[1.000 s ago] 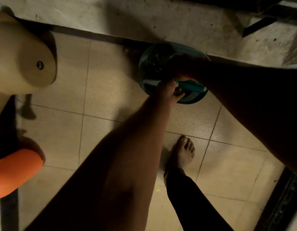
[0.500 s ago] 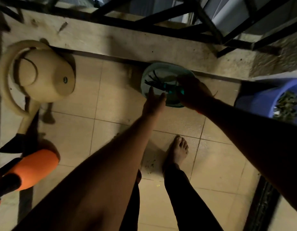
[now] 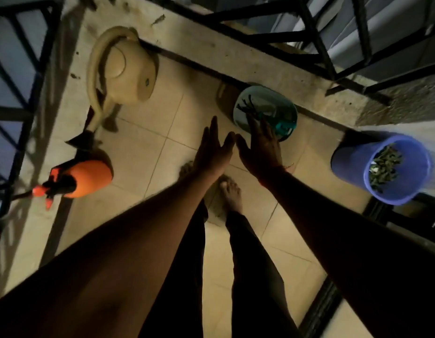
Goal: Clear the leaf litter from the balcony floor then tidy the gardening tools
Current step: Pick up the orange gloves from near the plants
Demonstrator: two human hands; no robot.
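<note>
Leaf litter (image 3: pixel 385 168) sits in the blue bucket (image 3: pixel 353 164), right of the teal bowl (image 3: pixel 265 103) holding small garden tools (image 3: pixel 250 107). Our left hand (image 3: pixel 215 152) and right hand (image 3: pixel 260 147) hover flat-fingered, empty, near that bowl. We judge clearing done; watering can (image 3: pixel 123 71) and sprayer (image 3: pixel 82 178), left of it, may want tidying.

Black metal railing (image 3: pixel 319 40) atop stained concrete ledge (image 3: pixel 236 54); bare feet (image 3: pixel 232 193) on tiles.

Both arms reach forward and down, side by side. The left grip (image 3: pixel 215 152) and right grip (image 3: pixel 259 148) hold nothing, fingers straight, thumbs nearly touching.
</note>
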